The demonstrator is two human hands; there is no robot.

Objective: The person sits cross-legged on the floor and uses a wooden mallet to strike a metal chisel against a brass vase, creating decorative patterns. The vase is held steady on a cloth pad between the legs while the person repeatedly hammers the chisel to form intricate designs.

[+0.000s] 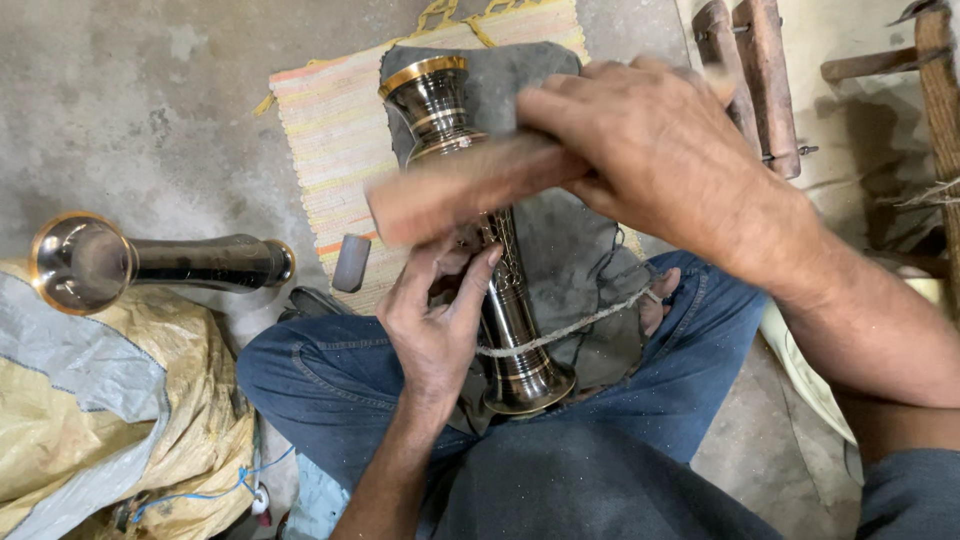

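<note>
A tall dark metal vase (436, 101) with brass bands lies lengthwise over a grey cloth (560, 250) on my lap, its base near my belly. A thin cord (570, 326) wraps around its lower stem. My left hand (436, 322) rests on the vase's middle, fingers spread against the engraved part, a small tool possibly under the fingers. My right hand (655, 140) grips a wooden block (460, 188), blurred by motion, held crosswise just above the vase's neck.
A second dark vase (150, 262) lies on its side at left, partly on a yellow sack (120, 400). A striped mat (335, 130) covers the concrete floor ahead, with a small grey stone (350, 262) on it. Wooden pieces (750, 70) stand at upper right.
</note>
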